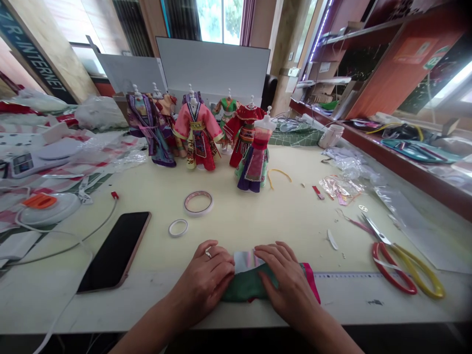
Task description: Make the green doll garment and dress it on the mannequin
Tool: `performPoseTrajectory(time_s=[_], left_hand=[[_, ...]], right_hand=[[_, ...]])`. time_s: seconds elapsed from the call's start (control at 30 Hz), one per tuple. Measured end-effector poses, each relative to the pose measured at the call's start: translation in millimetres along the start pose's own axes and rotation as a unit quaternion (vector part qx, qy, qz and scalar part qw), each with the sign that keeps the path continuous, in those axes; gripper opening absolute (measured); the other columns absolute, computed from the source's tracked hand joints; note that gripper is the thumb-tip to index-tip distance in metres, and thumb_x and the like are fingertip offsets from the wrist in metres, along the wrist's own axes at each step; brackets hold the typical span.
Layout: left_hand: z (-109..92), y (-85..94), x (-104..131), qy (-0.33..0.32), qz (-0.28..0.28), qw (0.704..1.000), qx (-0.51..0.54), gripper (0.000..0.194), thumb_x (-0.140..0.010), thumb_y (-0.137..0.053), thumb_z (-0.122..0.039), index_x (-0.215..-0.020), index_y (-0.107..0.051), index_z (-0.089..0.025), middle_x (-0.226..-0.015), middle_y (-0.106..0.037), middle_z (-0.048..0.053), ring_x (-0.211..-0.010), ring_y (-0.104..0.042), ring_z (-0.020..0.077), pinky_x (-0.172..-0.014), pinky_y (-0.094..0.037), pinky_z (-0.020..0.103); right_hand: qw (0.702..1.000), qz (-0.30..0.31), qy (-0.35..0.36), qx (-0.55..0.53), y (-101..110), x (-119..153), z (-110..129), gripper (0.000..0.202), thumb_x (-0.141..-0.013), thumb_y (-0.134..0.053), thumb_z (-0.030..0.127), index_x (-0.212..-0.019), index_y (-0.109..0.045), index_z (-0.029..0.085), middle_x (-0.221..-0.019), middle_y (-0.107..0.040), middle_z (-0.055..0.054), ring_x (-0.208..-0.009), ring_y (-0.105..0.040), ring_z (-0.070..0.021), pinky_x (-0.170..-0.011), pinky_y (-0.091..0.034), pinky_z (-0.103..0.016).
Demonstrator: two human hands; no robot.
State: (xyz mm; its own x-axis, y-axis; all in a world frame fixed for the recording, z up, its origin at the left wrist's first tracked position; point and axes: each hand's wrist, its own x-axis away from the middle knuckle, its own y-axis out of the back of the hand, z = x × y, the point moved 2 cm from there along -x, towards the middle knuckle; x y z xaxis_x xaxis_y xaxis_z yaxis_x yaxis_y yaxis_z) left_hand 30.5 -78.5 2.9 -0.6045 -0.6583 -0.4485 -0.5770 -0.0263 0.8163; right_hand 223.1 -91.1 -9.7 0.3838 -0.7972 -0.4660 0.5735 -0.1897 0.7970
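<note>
Near the table's front edge lies a green cloth piece (243,287) with a pink-red border at its right end. A pale, shiny strip (243,262) runs along its top, between my hands. My left hand (208,275) rests at the cloth's left end, fingers curled together, a ring on one finger; its fingertips touch the strip and cloth. My right hand (283,275) lies over the right part, fingers stretched over the strip and thumb on the green cloth. Part of the cloth is hidden under both hands. A ruler (346,275) lies to the right of the cloth.
A phone (115,251) and cable lie left. Two tape rolls (198,202) (178,227) sit ahead. Scissors (396,260) with red and yellow handles lie right. Dressed doll forms (197,128) stand at the back, near a yellow cord (282,171). Plastic bags (341,187) lie back right.
</note>
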Motion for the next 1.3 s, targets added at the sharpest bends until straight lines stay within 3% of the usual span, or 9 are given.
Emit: performPoseTrajectory(time_s=[0.2,0.33,0.53,0.6,0.67,0.8,1.0,1.13,1.3], left_hand=[[-2.4,-0.3,6.7,-0.007,-0.001,1.0,-0.013,0.011,-0.086,-0.046,-0.011,-0.087,-0.055,-0.018,-0.078,-0.062,0.0,-0.08,-0.055,0.0141,-0.099,-0.032,0.042],[-1.2,0.3,13.9,-0.005,0.026,0.999,-0.02,0.024,-0.084,-0.055,-0.027,-0.104,-0.053,-0.015,-0.089,-0.062,0.005,-0.086,-0.055,0.0186,-0.099,-0.032,0.046],[-2.1,2.3,15.1,0.001,0.05,0.999,0.0,0.051,-0.079,-0.062,-0.032,-0.123,-0.045,-0.014,-0.117,-0.055,0.013,-0.11,-0.046,0.0254,-0.1,-0.032,0.045],[-2.9,0.9,11.0,0.008,0.075,0.997,0.02,0.047,-0.079,-0.062,-0.027,-0.122,-0.046,-0.017,-0.124,-0.051,0.012,-0.117,-0.041,0.0258,-0.1,-0.033,0.043],[-3.0,-1.4,5.3,0.01,0.098,0.994,0.048,0.029,-0.08,-0.059,-0.02,-0.109,-0.055,-0.021,-0.124,-0.052,0.008,-0.12,-0.039,0.0241,-0.101,-0.033,0.04],[-1.5,-4.1,-5.5,0.015,0.11,0.988,0.103,0.012,-0.08,-0.054,-0.009,-0.082,-0.059,-0.02,-0.112,-0.059,0.003,-0.117,-0.044,0.0196,-0.101,-0.032,0.037],[-1.0,-2.1,-11.4,0.068,0.116,0.971,0.199,0.01,-0.08,-0.055,-0.011,-0.081,-0.058,-0.02,-0.094,-0.066,0.002,-0.109,-0.049,0.0169,-0.097,-0.035,0.033],[2.2,-3.9,-18.3,0.124,0.097,0.958,0.24,0.008,-0.08,-0.054,-0.015,-0.079,-0.061,-0.02,-0.09,-0.065,0.002,-0.098,-0.053,0.017,-0.093,-0.037,0.034],[1.1,-5.2,-31.8,0.208,0.096,0.923,0.309,0.012,-0.083,-0.053,-0.026,-0.08,-0.062,-0.018,-0.081,-0.063,0.001,-0.084,-0.055,0.016,-0.078,-0.042,0.028]], right_hand=[[1.0,0.006,0.008,-0.024,2.2,1.0,6.0,0.02,-0.082,-0.045,0.007,-0.083,-0.059,0.021,-0.073,-0.058,-0.001,-0.073,-0.053,-0.0153,-0.098,-0.036,-0.047],[0.999,-0.02,0.041,-0.027,7.2,9.3,9.0,0.021,-0.081,-0.045,0.006,-0.084,-0.06,0.02,-0.075,-0.059,-0.002,-0.074,-0.052,-0.0153,-0.097,-0.036,-0.046],[0.996,-0.025,0.083,-0.037,12.4,16.5,12.9,0.026,-0.077,-0.046,0.001,-0.092,-0.059,0.018,-0.086,-0.065,-0.003,-0.084,-0.055,-0.0163,-0.1,-0.033,-0.043],[0.995,-0.021,0.091,-0.042,13.5,16.8,13.9,0.027,-0.077,-0.046,-0.001,-0.093,-0.059,0.017,-0.087,-0.065,-0.003,-0.085,-0.055,-0.0165,-0.1,-0.031,-0.042],[0.995,-0.004,0.088,-0.051,13.0,17.3,12.9,0.026,-0.077,-0.046,0.0,-0.092,-0.058,0.017,-0.085,-0.064,-0.003,-0.084,-0.054,-0.0164,-0.1,-0.031,-0.043],[0.997,0.045,0.035,-0.058,9.2,18.6,3.1,0.019,-0.082,-0.048,0.006,-0.094,-0.057,0.017,-0.08,-0.059,-0.003,-0.079,-0.052,-0.0163,-0.097,-0.034,-0.045],[0.987,0.085,-0.042,-0.128,15.0,15.7,-9.7,0.014,-0.084,-0.046,0.011,-0.08,-0.055,0.019,-0.084,-0.058,-0.004,-0.084,-0.051,-0.018,-0.078,-0.043,-0.036],[0.967,0.079,-0.104,-0.22,23.1,12.8,-13.6,0.009,-0.084,-0.047,0.014,-0.083,-0.053,0.02,-0.092,-0.06,-0.004,-0.091,-0.053,-0.0172,-0.08,-0.043,-0.032],[0.942,0.048,-0.212,-0.256,26.1,11.9,-19.6,0.012,-0.087,-0.046,0.029,-0.084,-0.054,0.02,-0.078,-0.059,-0.001,-0.072,-0.054,-0.0142,-0.064,-0.042,-0.026]])
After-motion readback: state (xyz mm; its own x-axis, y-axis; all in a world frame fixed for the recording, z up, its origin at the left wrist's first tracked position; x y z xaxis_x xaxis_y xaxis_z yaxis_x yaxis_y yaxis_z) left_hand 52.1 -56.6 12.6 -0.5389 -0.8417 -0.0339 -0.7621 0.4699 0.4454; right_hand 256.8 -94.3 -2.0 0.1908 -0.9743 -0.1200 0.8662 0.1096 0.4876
